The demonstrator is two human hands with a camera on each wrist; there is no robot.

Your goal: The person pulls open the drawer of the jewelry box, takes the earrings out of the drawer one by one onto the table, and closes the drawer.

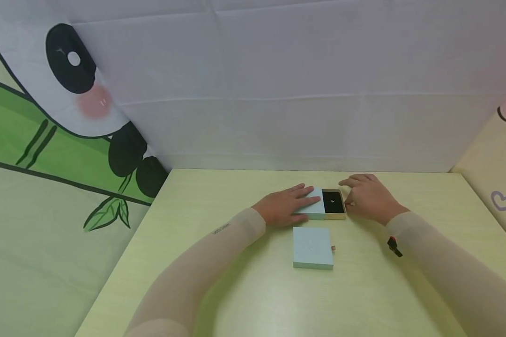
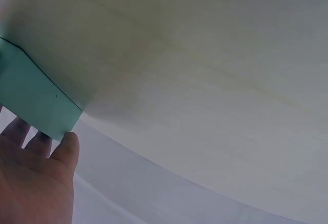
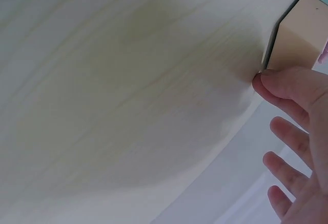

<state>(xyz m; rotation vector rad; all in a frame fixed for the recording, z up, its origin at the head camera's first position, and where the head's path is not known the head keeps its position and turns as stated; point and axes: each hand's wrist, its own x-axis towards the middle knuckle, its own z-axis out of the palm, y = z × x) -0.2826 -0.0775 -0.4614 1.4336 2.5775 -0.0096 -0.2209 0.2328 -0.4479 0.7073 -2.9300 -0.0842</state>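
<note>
Two pale-blue boxes: both right of centre in the head view, one slid part-way open and the other shut just below it.
Open box: its outer cover (image 1: 314, 209) is to the left, and the tan-sided drawer (image 1: 335, 216) sticks out to the right, lying flat on the pale wood-look table (image 1: 257, 290).
In the drawer: black lining (image 1: 330, 209) with a tiny shiny thing (image 1: 332, 201) around the middle, too small to make out.
Left hand (image 1: 280, 208): spread pretty wide, fingers laid across the top of the cover, thumb down toward the near side.
Right hand (image 1: 370, 202): thumb and forefinger pinched together at the drawer's outer end, other fingers loose. Honestly can't tell if it's got the drawer's edge itself or a little tab there.
Shut box (image 1: 312, 247): below the open one and apart from it, with a small brownish tab (image 1: 333, 248) poking out of its right side.
Arms: long beige sleeves (image 1: 447, 267), plus a red-and-black bit (image 1: 394, 246) by the right wrist.
Backdrop: pale creased cloth (image 1: 299, 93) across the top, big cartoon print (image 1: 94, 103) upper left, purple heart outline (image 1: 502, 200) at the right edge.
</note>
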